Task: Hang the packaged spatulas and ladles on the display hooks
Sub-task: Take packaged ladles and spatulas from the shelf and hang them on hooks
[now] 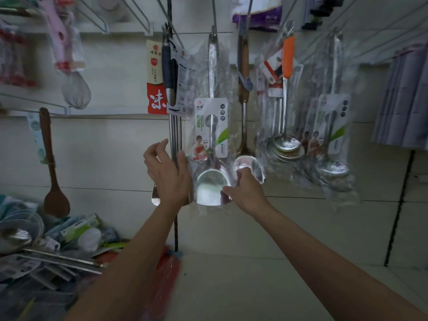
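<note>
Wall: white display panel (115, 144) with wire hooks.
Packaged spatula (212, 135): hangs between your hands.
Left hand (168, 172): fingers spread, touching its left edge.
Right hand (245, 191): pinches its lower right corner.

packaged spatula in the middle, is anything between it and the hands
Nothing visible. The left hand touches the packaged spatula at its left edge, and the right hand pinches its lower right edge. It already hangs from a display hook.

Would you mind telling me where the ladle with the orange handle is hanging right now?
In the head view, the orange-handled ladle hangs right of centre, between the wooden-handled ladle and the bagged steel ladles at far right, above the right hand.
</note>
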